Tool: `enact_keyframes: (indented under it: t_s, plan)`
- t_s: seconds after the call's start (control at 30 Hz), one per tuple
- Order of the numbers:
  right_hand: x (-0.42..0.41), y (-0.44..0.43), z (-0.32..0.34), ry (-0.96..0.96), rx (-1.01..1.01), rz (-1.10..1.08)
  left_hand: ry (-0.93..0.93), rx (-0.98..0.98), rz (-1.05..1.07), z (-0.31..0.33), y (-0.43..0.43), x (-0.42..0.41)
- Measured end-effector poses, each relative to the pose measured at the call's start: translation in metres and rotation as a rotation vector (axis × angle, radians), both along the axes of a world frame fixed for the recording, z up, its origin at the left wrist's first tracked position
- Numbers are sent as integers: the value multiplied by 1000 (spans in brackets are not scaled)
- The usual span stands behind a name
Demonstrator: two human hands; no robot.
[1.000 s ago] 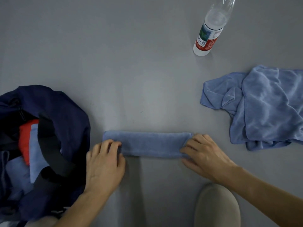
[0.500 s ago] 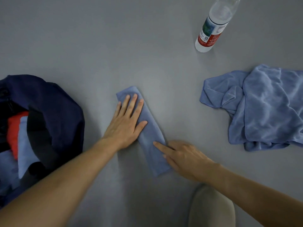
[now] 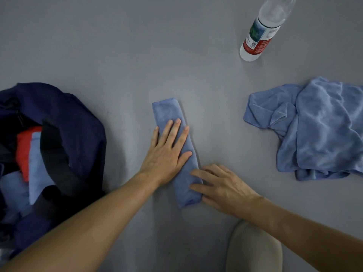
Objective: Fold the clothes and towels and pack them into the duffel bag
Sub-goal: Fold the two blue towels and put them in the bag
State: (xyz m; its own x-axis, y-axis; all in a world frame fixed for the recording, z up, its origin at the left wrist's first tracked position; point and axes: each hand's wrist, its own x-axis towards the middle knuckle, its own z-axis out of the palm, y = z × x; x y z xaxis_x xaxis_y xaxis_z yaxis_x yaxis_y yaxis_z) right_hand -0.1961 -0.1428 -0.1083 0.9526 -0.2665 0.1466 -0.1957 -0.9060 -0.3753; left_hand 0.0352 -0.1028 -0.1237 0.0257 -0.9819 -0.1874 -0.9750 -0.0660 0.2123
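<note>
At about nine o'clock from the middle of the gray counter (image 3: pixel 117 55) sits your dark blue duffel bag (image 3: pixel 78 122). It is open. Inside it you can see a red cloth (image 3: pixel 23 150) and some light blue cloths (image 3: pixel 36 163) packed side by side, with a wide black strap (image 3: pixel 55 154) lying across them.

In the middle lies the folded towel (image 3: pixel 169 110), a long thin blue strip. Its far end points to about eleven o'clock and its near end points to about five o'clock. Your left hand (image 3: pixel 167 154) lies flat on the middle of the strip. Its fingers (image 3: pixel 174 128) are stretched out and spread, pressing down, not gripping anything. Your right hand (image 3: pixel 222 185) rests at the near end of the strip, on its three o'clock side. Its fingers (image 3: pixel 198 172) are loose and a little bent, with the tips touching the towel's edge. They are not closed around it.

At about one o'clock a clear plastic bottle (image 3: pixel 261 34) with a red and white label stands on the counter, well apart from the towel. At about three o'clock a crumpled blue towel (image 3: pixel 318 130) lies in a messy heap, not folded. At about five o'clock, close to you, a pale rounded thing (image 3: pixel 253 250) pokes up under your right arm. You cannot tell what it is.
</note>
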Motion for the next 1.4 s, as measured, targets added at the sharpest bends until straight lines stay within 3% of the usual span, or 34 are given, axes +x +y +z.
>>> enact_keyframes:
  t_s: [0.07, 0.17, 0.23, 0.37, 0.5, 0.63, 0.73, 0.83, 0.93, 1.13, 1.27, 1.4]
  plan:
    - [11, -1, 7, 21, 198, -93, 107, -82, 39, 13, 4, -3]
    - [28, -4, 12, 98, 495, -412, 502, -218, 326, 45, 22, -8]
    - [38, -4, 11, 112, 576, -553, 721, -66, 482, 60, 39, -12]
    - [57, -12, 15, 167, 685, -771, 855, 89, 548, 54, 55, -16]
    - [63, -16, 20, 154, 708, -791, 777, -6, 719, 37, 45, -20]
    - [43, -17, 14, 0, 87, -332, 646, -16, 693, 32, 33, -17]
    - [26, -23, -4, 159, -86, -126, 444, -63, 575, 31, 38, -19]
    - [26, -26, -13, 170, -82, -142, 225, -303, 338, 24, 44, -22]
    - [35, -32, -10, 168, -55, -173, 147, -450, 109, 9, 49, -19]
    - [41, -36, -4, 163, 100, -176, 173, -205, 40, 5, 62, -6]
    - [45, -39, 20, 156, 228, -210, 428, -107, 242, 23, 57, -8]
    - [41, -34, 31, 277, 495, -350, 532, 41, 328, 39, 62, -6]
